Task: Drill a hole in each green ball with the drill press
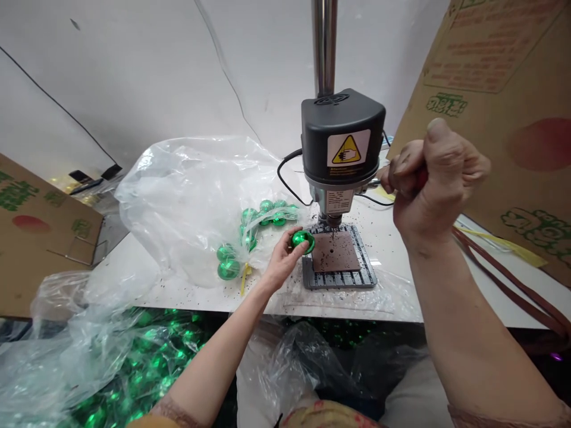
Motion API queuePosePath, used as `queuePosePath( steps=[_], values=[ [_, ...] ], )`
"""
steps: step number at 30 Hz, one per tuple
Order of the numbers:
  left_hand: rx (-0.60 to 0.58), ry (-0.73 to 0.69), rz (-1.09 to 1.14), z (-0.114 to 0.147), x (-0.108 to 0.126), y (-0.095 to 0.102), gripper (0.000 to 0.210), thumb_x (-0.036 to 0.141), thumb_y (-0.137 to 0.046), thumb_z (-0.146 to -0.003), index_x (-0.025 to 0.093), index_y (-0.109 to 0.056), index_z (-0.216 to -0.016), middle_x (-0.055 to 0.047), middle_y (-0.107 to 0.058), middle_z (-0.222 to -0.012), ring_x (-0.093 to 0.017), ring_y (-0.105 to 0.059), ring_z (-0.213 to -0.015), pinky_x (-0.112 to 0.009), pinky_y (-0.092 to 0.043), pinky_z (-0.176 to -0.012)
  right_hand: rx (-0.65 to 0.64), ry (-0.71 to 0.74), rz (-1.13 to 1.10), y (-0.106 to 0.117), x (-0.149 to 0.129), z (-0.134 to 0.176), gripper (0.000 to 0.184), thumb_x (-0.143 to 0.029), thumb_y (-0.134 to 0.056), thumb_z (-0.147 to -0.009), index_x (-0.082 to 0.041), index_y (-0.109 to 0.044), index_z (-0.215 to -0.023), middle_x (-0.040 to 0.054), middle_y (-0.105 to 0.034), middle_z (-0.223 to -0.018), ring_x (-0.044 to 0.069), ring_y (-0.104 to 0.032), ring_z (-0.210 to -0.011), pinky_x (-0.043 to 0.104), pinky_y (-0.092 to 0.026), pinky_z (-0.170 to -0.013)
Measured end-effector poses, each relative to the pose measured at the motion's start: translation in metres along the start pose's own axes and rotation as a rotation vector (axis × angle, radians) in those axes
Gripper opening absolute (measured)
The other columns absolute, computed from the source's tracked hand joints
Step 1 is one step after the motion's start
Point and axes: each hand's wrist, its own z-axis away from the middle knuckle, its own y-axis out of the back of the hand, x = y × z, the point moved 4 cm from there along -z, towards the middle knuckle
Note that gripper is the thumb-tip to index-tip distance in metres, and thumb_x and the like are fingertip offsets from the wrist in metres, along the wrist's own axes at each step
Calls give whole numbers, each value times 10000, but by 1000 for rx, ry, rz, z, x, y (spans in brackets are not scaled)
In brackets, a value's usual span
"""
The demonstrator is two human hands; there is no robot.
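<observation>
Between the fingers and thumb of my left hand [285,255] is a shiny green ball [301,240], held at the left edge of a small drill press [342,134]. My right hand [430,178] is raised and wrapped round the drill press's feed handle [375,183], whose grip is mostly hidden by the fingers. Below the drill chuck, a brown board [343,258] with a small dark hole lies on the slotted grey base [339,280]. Dark shavings are scattered over both.
A clear plastic bag [178,190] with several green balls [228,268] stands on the white table [178,294], left of the press. More green balls [147,356] fill a bag below. Cardboard boxes [513,137] flank the table, and brown straps [513,285] lie right.
</observation>
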Motion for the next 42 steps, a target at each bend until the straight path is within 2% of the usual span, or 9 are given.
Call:
queuePosePath(
  steps=[4, 9, 12, 16, 20, 23, 35, 42],
  values=[
    [-93, 106, 134, -10, -15, -11, 507, 583, -688, -852, 266, -584, -1233, -10, -623, -921, -131, -615, -708, -233, -488, -585, 15, -7, -14, 0, -1, 0, 409, -378, -678, -850, -202, -572, -496, -62, -399, -405, 63, -321, -339, 277, -231, -359],
    [-108, 84, 248, -19, -26, -22, 566, 568, -712, -841, 263, -538, -1285, -17, -643, -1019, -131, -664, -751, -271, -556, -699, -19, -31, -25, 0, 0, -1, 416, -417, -694, -838, -211, -582, -495, -58, -334, -384, 94, -320, -339, 318, -203, -361],
    [-104, 44, 138, -23, -29, -24, 612, 505, -778, -802, 240, -551, -1305, -39, -666, -1090, -147, -662, -845, -265, -540, -748, -26, -13, -37, 0, 1, -1, 407, -385, -679, -858, -215, -588, -499, -53, -348, -396, 100, -329, -347, 322, -202, -370],
    [-131, -62, -6, -24, -33, -28, 590, 494, -770, -819, 218, -573, -1301, -63, -683, -1169, -190, -638, -1064, -293, -502, -929, -33, 9, -23, 1, 2, -1, 414, -405, -682, -861, -226, -584, -501, -51, -355, -412, 92, -329, -354, 324, -209, -368],
    [-156, -106, -81, -25, -40, -32, 588, 495, -739, -844, 222, -563, -1335, -84, -669, -1253, -225, -627, -1137, -358, -471, -1025, -53, -13, 61, 1, 2, -1, 467, -487, -664, -865, -236, -532, -495, -51, -290, -411, 86, -314, -368, 328, -230, -375],
    [-151, -139, -164, -26, -44, -33, 561, 460, -743, -849, 233, -585, -1337, -92, -653, -1287, -246, -606, -1184, -390, -450, -1069, -51, -11, 88, 1, 0, 0, 482, -497, -647, -877, -230, -500, -502, -48, -304, -427, 80, -307, -373, 328, -241, -379],
    [-98, -283, -444, -21, -48, -46, 542, 373, -809, -793, 238, -623, -1285, -95, -636, -1271, -295, -573, -1223, -457, -443, -1080, -61, 1, -6, -1, 0, -1, 453, -397, -667, -884, -198, -541, -497, -53, -301, -413, 65, -347, -377, 287, -226, -375],
    [-121, -307, -453, -16, -49, -54, 531, 342, -772, -829, 239, -584, -1315, -109, -622, -1308, -291, -579, -1233, -466, -437, -1086, -76, 3, -1, -2, -2, -1, 455, -387, -670, -883, -190, -543, -493, -55, -317, -414, 50, -339, -373, 272, -229, -385]
  ],
)
